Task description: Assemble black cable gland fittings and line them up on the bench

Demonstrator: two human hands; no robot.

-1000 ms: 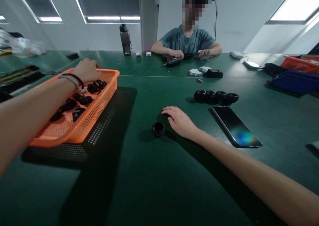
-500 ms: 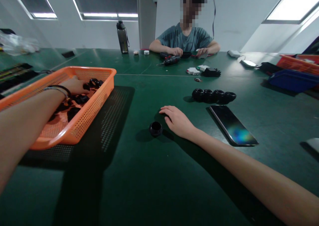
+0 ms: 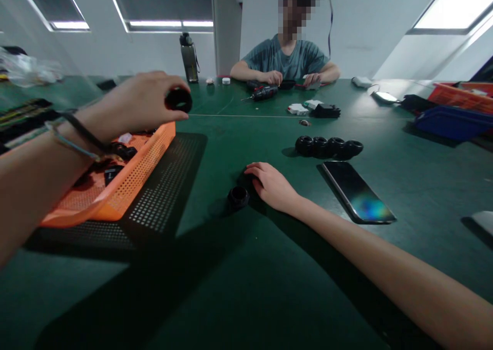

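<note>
My left hand [image 3: 144, 100] is raised above the orange basket [image 3: 127, 198] and pinches a black ring [image 3: 179, 100] between thumb and fingers. More black parts lie inside the basket, partly hidden under my arm. On the green table, a single black ring-shaped part [image 3: 238, 197] sits just left of my right hand [image 3: 272, 185]. My right hand rests on the table, fingers loosely spread, holding nothing. Beyond it, to the right, several black ring-shaped parts [image 3: 328, 147] stand in a row touching each other.
A phone [image 3: 358, 191] lies right of my right hand. Across the table sits a person [image 3: 288, 57] with a power drill [image 3: 264, 93] before them. A bottle [image 3: 189, 59] stands at the back. At far right are a blue tray [image 3: 454, 125] and an orange basket [image 3: 462, 99].
My left hand has risen out of the basket and moved right, now with a black ring in its grasp. My right hand stays in place on the table.
</note>
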